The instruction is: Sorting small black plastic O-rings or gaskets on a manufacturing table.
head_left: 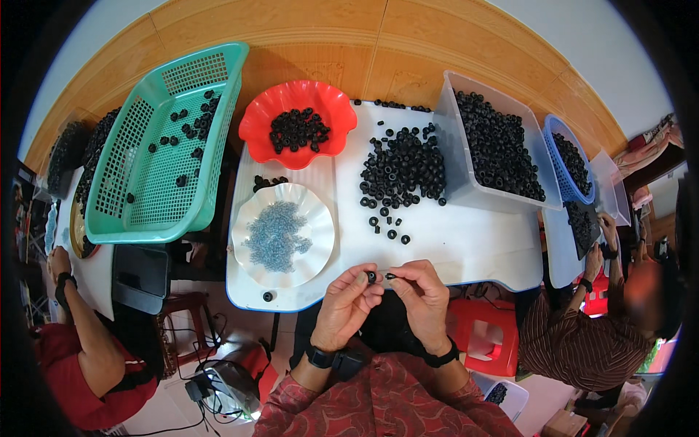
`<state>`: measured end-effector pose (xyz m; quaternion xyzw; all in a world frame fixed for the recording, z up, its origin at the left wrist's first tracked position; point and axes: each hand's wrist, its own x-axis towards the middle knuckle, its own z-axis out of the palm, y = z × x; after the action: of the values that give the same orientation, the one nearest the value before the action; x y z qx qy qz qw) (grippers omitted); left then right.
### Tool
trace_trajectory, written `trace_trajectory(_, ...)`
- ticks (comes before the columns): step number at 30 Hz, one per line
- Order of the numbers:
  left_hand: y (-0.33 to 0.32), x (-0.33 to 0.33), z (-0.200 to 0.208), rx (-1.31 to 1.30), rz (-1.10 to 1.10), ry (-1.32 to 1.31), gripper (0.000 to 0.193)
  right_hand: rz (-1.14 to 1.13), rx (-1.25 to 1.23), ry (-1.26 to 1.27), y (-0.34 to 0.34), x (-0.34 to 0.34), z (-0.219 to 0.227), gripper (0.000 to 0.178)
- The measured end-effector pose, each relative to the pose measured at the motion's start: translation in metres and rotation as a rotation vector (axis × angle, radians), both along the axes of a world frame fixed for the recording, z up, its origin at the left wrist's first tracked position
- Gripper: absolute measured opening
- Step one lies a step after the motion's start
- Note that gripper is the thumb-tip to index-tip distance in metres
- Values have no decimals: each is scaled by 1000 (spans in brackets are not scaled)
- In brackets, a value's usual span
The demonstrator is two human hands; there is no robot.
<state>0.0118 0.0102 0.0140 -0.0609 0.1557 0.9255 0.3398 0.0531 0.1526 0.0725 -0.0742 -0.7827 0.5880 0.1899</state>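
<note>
Near the table's front edge, my left hand point(345, 306) is closed, its thumb and fingers pinching a round black plastic part point(371, 277) that has a hole in it. Just to the right, my right hand point(422, 298) pinches a small dark pointed piece point(390, 276), its tip facing the black part with a narrow gap between. Left of my hands stands a white scalloped dish point(244, 251) of tiny bluish clear pieces point(277, 237). Beyond them, a loose pile of black round parts point(402, 166) lies on the white table point(349, 240).
A red scalloped bowl point(256, 103) and a green mesh basket point(95, 191) hold more black parts. A clear bin point(466, 193) full of them stands right, beside a blue basket point(559, 164). Co-workers sit at left point(95, 357) and right point(590, 335). Red stools point(484, 331) stand below.
</note>
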Motion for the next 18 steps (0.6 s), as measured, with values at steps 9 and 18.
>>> trace_trajectory(9, 0, 2, -3, -9, -4, 11, 25, 39, -96, -40, -6, 1, -7, 17)
trace_trajectory(18, 1, 3, 5, -81, 19, -24, 25, 45, -74, -55, -9, -1, -5, 16)
